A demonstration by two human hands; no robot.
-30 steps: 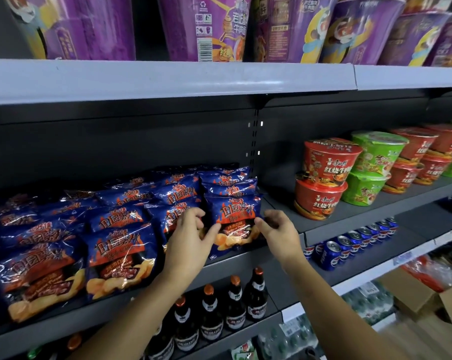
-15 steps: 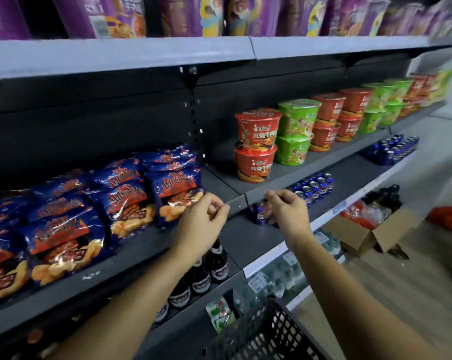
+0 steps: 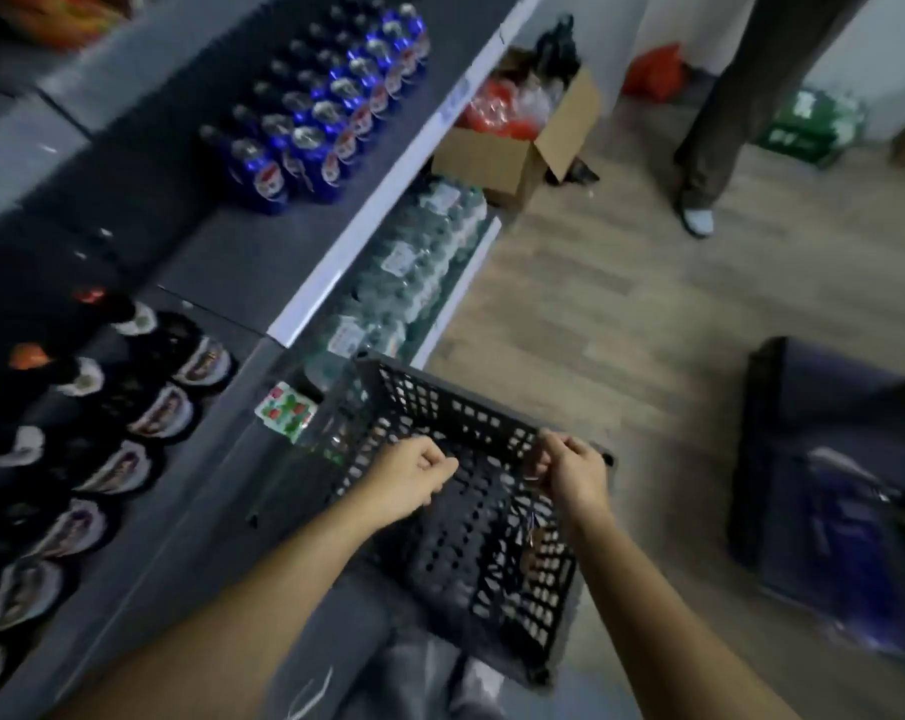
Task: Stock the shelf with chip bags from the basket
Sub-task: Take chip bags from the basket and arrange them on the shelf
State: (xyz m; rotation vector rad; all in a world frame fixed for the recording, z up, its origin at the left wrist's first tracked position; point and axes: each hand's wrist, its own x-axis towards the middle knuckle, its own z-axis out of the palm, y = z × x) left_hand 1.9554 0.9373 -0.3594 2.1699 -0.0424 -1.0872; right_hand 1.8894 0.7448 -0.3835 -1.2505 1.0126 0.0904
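Basket (image 3: 471,407): black, perforated plastic, open top facing up, above grey trouser legs (image 3: 429,672).
Left hand (image 3: 414,480): over the basket's left side, fingers curled into a fist, nothing in it.
Right hand (image 3: 569,470): at the basket's far right corner, fingers curled; I cannot tell whether it grips the rim.
Chip bags: the basket's inside is too dark and blurred to tell any.
Shelf (image 3: 263,252): dark boards just left of the basket.
Bottles (image 3: 143,407): dark, in rows on the shelf, left of the basket.
Cans (image 3: 325,122): blue, on the shelf, well beyond the basket.
Water (image 3: 419,262): wrapped packs under the shelf, just beyond the basket.
Box (image 3: 497,158): open cardboard on the floor (image 3: 621,304), far beyond the basket.
Crate (image 3: 814,407): dark, right of the basket, with a bluish bag (image 3: 845,537).
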